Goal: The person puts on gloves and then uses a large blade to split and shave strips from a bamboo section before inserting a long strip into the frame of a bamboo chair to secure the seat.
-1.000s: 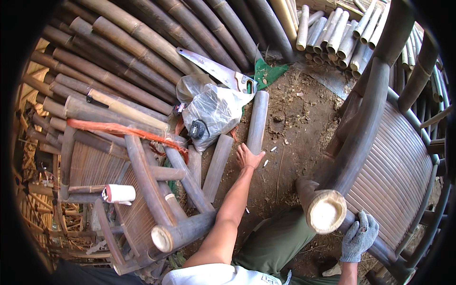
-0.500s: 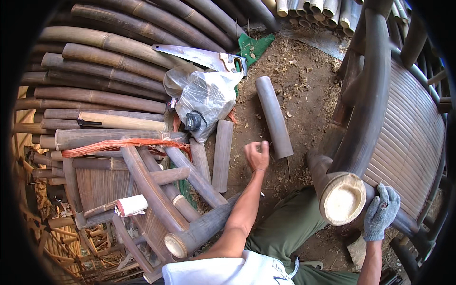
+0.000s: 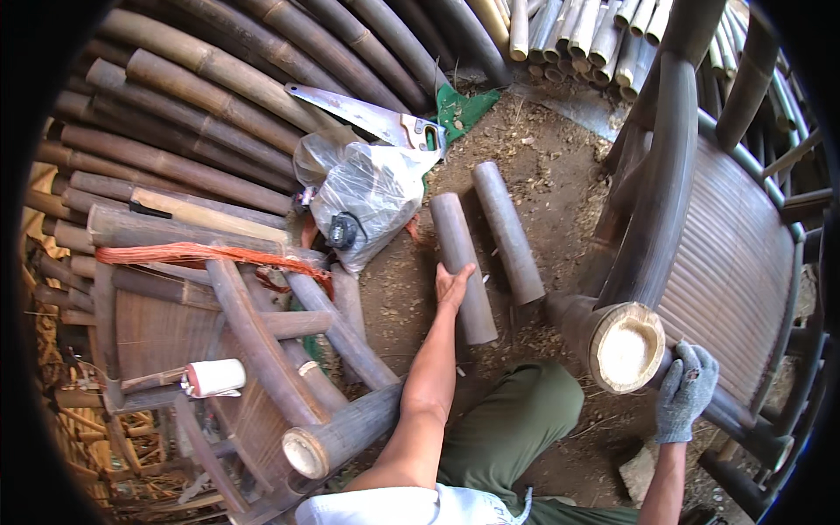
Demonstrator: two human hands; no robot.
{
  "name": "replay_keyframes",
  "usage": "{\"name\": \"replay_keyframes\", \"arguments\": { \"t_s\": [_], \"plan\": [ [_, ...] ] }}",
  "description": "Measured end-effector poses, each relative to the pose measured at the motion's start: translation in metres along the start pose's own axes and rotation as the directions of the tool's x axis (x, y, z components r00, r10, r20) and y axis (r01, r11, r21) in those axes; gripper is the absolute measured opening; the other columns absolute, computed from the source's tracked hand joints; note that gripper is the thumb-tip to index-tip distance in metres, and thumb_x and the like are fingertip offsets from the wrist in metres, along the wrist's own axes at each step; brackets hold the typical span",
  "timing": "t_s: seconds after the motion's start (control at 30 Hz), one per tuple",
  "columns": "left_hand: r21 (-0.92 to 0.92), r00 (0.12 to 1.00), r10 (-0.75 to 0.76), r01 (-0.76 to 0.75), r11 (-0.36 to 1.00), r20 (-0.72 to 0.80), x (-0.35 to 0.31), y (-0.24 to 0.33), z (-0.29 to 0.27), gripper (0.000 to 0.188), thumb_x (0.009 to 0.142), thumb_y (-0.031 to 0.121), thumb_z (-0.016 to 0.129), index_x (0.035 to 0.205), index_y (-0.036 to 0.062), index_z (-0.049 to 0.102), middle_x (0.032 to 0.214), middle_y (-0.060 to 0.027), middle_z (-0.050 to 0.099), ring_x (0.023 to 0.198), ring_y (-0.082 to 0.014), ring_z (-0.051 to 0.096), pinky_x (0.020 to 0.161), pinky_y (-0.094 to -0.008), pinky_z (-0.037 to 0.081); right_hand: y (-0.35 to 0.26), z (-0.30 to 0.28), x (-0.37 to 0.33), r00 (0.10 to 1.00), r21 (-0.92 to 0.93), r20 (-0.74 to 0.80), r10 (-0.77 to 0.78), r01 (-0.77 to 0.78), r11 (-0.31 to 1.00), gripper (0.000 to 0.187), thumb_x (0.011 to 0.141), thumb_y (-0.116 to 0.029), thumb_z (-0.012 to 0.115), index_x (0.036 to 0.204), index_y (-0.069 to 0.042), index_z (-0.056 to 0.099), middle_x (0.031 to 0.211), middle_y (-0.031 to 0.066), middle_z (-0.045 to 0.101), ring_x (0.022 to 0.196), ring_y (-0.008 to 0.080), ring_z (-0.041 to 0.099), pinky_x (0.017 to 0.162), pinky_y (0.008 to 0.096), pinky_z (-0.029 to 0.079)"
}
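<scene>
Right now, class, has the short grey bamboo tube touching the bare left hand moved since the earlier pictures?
Yes, the tube moved rightward, away from the clear plastic bag.

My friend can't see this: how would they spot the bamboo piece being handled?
Find the dirt floor right of the plastic bag. Two short bamboo pieces are there, side by side. It's the left one, nearer the bag; only it has the left hand on it.

white top [image 3: 376,507] | olive-green trousers [image 3: 507,429] | right hand [image 3: 685,398]: grey knit glove [image 3: 675,411]
</scene>
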State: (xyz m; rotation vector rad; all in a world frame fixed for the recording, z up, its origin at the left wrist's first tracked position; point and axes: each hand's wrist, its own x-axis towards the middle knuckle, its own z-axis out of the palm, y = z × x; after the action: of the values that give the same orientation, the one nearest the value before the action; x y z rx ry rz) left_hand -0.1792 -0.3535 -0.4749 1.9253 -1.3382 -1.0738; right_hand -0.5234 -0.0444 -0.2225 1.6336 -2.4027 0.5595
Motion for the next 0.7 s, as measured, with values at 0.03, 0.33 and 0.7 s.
{"name": "replay_keyframes", "arguments": {
  "t_s": [0.03,0.33,0.7],
  "plan": [
    [0.102,0.998,-0.062,0.062,0.993,-0.003,0.006,0.012,0.022,0.096,0.067,0.057,0.081,0.131,-0.0077,0.051,0.128,-0.0307,0.062,0.12,-0.0425,0.061,0.104,-0.0469,0.047,-0.001,0.0,0.001,1.0,0.0,-0.001,0.022,-0.022,1.0,0.021,0.095,-0.013,0.059,0.112,-0.004,0.067,0.109,0.0176,0.066,0.104,0.0368,0.06,0.095,0.0488,0.046],
    [0.281,0.966,-0.251,0.224,0.933,0.065,0.059,0.049,0.045,0.1,0.066,0.063,0.08,0.14,0.0063,0.045,0.136,-0.025,0.056,0.124,-0.0422,0.058,0.102,-0.0521,0.048,-0.005,0.008,0.003,0.997,-0.08,-0.025,0.076,-0.078,0.994,0.021,0.098,-0.017,0.054,0.107,-0.004,0.068,0.104,0.0157,0.067,0.101,0.0357,0.061,0.094,0.0477,0.045],
    [0.336,0.953,-0.291,0.248,0.909,0.084,0.051,0.045,0.057,0.099,0.064,0.062,0.082,0.135,0.0046,0.044,0.135,-0.0246,0.057,0.12,-0.042,0.06,0.096,-0.0534,0.052,-0.004,0.012,0.0,0.992,-0.083,-0.036,0.12,-0.123,0.989,0.024,0.099,-0.022,0.054,0.108,-0.005,0.068,0.104,0.0149,0.068,0.102,0.0344,0.061,0.095,0.0482,0.045]
  ]
}}
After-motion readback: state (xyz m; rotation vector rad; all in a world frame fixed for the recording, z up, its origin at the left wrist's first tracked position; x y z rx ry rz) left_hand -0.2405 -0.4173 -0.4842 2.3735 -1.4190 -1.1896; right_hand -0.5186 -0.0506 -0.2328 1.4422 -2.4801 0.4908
